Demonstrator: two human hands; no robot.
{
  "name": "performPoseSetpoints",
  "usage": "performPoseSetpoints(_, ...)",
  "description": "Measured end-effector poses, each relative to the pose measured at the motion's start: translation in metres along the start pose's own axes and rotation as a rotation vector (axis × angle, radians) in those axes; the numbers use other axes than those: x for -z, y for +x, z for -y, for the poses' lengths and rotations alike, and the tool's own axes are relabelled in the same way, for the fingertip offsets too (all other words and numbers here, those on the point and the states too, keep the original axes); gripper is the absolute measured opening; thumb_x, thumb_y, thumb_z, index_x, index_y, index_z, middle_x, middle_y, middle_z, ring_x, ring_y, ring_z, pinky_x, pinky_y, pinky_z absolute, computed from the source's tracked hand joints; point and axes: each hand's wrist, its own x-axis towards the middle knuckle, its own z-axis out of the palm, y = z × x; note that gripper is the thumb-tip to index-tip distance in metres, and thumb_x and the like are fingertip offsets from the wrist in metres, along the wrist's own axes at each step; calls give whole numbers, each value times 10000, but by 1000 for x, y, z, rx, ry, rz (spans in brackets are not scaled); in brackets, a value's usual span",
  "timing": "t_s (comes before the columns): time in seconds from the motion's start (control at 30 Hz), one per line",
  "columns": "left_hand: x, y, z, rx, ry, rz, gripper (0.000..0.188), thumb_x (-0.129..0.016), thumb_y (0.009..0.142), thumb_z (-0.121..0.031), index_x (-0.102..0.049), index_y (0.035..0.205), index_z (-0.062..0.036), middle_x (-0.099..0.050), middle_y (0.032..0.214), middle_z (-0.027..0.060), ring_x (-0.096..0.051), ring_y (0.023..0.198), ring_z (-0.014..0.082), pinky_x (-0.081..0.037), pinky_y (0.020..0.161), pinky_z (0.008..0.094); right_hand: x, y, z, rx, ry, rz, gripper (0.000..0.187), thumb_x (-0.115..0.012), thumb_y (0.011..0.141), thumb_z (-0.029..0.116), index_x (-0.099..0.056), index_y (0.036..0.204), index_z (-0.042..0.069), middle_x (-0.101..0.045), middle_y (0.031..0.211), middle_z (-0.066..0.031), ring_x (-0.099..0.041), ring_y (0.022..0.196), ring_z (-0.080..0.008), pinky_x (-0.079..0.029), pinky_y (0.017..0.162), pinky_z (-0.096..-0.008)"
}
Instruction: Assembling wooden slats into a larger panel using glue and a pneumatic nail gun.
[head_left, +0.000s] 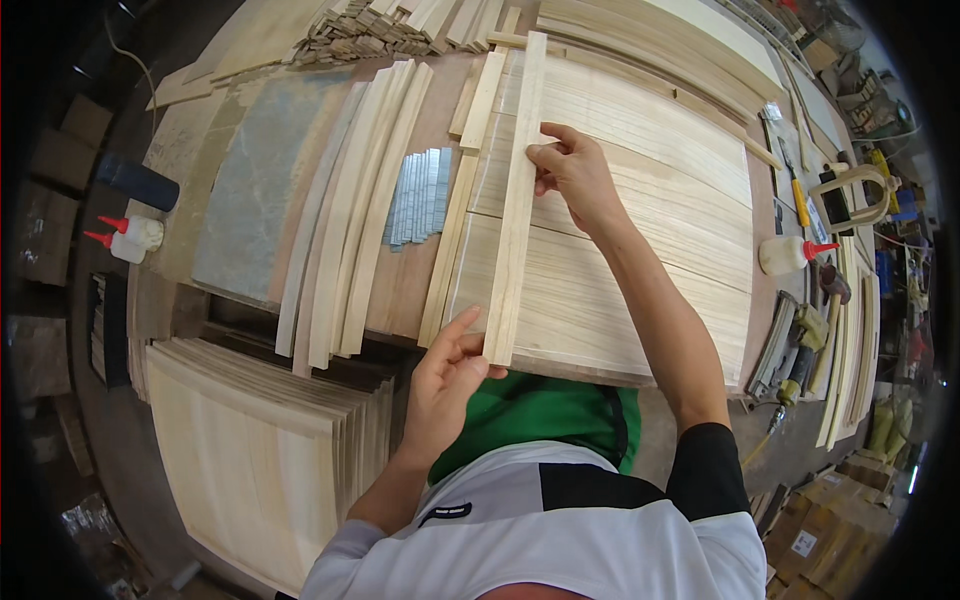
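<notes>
A long pale wooden strip (519,215) lies at a slight tilt over the left part of a flat panel of joined boards (640,210). My left hand (446,380) holds the strip's near end, thumb against it and index finger stretched out to the left. Farther up, my right hand (575,175) pinches the strip's right edge between thumb and fingers. A thin white line, perhaps glue, runs along the panel's left margin beside the strip. Left of that margin lie narrower wooden strips (453,240). Whether the held strip touches the panel all along, I cannot tell.
Metal staple strips (418,196) and several long slats (365,200) lie to the left. A red-tipped glue bottle (785,255) and a nail gun (800,345) sit at right. More glue bottles (128,238) stand far left. Stacked panels (250,430) lean at near left.
</notes>
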Motion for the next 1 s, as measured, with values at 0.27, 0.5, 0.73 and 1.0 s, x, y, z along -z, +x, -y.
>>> performPoseSetpoints(0.27, 13, 1, 8, -94, 209, 13, 564, -625, 869, 43, -438, 1398, -5, -562, 1206, 131, -596, 1010, 148, -494, 905, 292, -13, 10, -1, -53, -86, 25, 553, -612, 887, 52, -382, 1345, -157, -582, 806, -115, -572, 591, -155, -489, 534, -271)
performPoseSetpoints(0.5, 20, 6, 7, -193, 324, -28, 498, -637, 874, 16, -502, 1353, -8, -582, 1165, 130, -604, 987, 158, -514, 853, 293, -17, 18, -9, -14, -61, 30, 524, -579, 869, 13, -394, 1322, -175, -595, 754, -127, -597, 539, -168, -499, 493, -275)
performPoseSetpoints(0.73, 28, 14, -7, -223, 533, -111, 453, -707, 822, -25, -601, 1262, -46, -611, 1068, 121, -613, 923, 200, -520, 776, 305, -24, 23, -1, 0, -195, 30, 515, -635, 873, 65, -446, 1286, -177, -622, 792, -150, -611, 601, -171, -512, 562, -277)
performPoseSetpoints(1.0, 40, 26, 1, -479, 1109, -148, 452, -785, 692, -89, -689, 1133, -86, -603, 1068, 41, -484, 1000, 236, -436, 844, 339, -19, 48, -16, 21, -614, -62, 229, -628, 812, 86, -649, 982, -66, -680, 780, -163, -661, 675, -224, -532, 587, -340)
